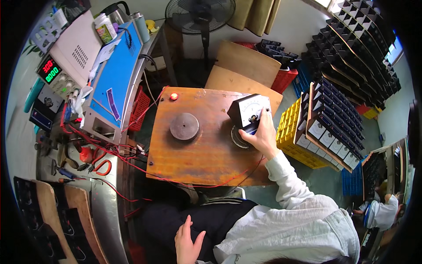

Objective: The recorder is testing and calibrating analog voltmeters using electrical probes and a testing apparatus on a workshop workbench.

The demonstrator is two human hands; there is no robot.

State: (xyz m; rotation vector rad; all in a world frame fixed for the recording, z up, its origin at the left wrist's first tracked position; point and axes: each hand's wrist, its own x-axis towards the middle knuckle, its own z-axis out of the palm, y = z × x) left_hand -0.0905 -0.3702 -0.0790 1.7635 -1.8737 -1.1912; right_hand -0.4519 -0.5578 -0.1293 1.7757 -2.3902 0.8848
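The R hand (264,137) is gripping the black meter w/ white face (246,108), thumb at its lower front and fingers at its right side. The meter is on the R half of the wooden table (206,156), above a round base (238,140); whether it touches this base, I cannot tell. The L hand (188,244) is open nr the person's lap, thumb apart from fingers. On the table's L half: a round metal block (184,126) & a lit red lamp (174,96).

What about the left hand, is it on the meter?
No, only the right hand holds the meter; the left hand is well apart.
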